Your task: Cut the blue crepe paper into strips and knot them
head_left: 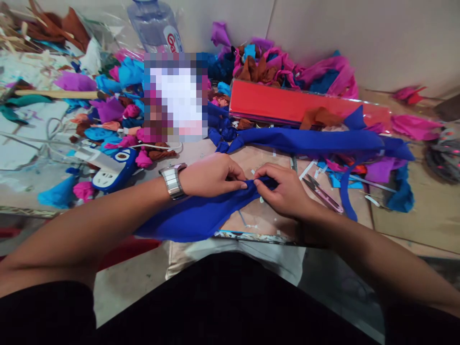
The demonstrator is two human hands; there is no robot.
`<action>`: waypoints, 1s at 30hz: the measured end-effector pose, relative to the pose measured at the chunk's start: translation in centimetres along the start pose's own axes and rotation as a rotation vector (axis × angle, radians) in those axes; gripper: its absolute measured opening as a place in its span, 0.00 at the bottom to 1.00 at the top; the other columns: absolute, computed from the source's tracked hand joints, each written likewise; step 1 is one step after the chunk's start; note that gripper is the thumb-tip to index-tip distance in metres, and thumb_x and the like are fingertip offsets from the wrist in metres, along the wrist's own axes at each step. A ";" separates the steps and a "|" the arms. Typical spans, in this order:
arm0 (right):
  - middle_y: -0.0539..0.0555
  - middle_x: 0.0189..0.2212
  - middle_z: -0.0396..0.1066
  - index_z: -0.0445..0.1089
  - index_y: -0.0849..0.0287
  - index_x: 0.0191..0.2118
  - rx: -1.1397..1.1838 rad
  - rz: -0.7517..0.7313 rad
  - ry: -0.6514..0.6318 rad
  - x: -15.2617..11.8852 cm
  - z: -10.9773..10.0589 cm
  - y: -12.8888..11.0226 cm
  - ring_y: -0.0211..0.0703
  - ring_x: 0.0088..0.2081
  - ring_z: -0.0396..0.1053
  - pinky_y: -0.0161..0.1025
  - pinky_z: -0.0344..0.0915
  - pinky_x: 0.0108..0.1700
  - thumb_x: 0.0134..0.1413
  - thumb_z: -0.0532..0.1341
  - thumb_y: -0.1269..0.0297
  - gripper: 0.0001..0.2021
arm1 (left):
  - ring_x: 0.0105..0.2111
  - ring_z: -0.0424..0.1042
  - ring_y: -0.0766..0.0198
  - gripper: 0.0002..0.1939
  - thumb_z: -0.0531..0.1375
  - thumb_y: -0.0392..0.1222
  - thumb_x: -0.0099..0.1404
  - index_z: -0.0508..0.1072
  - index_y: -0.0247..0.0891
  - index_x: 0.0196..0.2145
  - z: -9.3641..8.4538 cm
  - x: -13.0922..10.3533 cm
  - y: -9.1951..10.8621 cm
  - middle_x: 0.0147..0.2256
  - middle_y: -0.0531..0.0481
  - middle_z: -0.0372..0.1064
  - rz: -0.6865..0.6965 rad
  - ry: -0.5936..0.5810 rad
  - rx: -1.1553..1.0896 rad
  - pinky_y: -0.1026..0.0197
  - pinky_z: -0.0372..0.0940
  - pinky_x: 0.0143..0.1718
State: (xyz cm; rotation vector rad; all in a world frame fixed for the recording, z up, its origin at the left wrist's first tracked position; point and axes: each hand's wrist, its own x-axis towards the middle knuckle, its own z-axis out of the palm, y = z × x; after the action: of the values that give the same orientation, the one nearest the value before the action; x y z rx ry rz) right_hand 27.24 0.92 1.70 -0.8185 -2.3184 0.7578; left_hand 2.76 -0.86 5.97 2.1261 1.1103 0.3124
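Note:
A long piece of blue fabric (194, 215) lies at the table's front edge, its wide part spread below my left wrist and its narrow part running between both hands. My left hand (215, 176), with a metal watch on the wrist, pinches the fabric between thumb and fingers. Close beside it, my right hand (282, 189) pinches the same fabric, fingertips nearly touching those of the left. Behind the hands stretches another blue strip (309, 139). Pink-handled thread snips (325, 194) lie to the right of my right hand.
Small knotted cloth pieces (108, 110) crowd the left. A red flat package (273, 101) lies at the back before a heap of pink and brown cloth (258, 69). A blue-and-white power strip (115, 170) with cables sits left; a large bottle (153, 24) stands behind.

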 end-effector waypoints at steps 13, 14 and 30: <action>0.54 0.36 0.80 0.75 0.55 0.40 -0.056 -0.067 0.019 0.1 -0.2 -0.4 0.48 0.40 0.77 0.47 0.70 0.46 0.64 0.65 0.64 0.02 | 0.23 0.61 0.70 0.18 0.60 0.52 0.71 0.81 0.36 0.36 0.5 0.1 -0.3 0.24 0.55 0.70 0.032 -0.080 -0.060 0.65 0.53 0.26; 0.54 0.36 0.81 0.75 0.55 0.40 -0.058 -0.070 0.025 0.1 -0.2 -0.4 0.49 0.40 0.77 0.47 0.70 0.46 0.64 0.66 0.64 0.02 | 0.23 0.59 0.71 0.18 0.59 0.52 0.72 0.80 0.35 0.34 0.5 0.1 -0.3 0.24 0.55 0.68 0.036 -0.081 -0.056 0.65 0.52 0.26; 0.53 0.38 0.83 0.79 0.52 0.43 -0.036 -0.086 0.052 0.2 -0.8 0.2 0.49 0.40 0.80 0.48 0.73 0.47 0.63 0.66 0.66 0.05 | 0.30 0.69 0.69 0.07 0.58 0.37 0.68 0.76 0.36 0.41 -1.5 0.0 -0.8 0.34 0.54 0.75 0.063 -0.311 -0.114 0.67 0.62 0.34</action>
State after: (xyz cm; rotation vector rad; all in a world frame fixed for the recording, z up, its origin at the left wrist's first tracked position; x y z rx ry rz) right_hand 27.66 1.43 2.20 -0.7404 -2.3104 0.6524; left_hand 1.55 0.18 6.47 2.0274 0.8277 0.0676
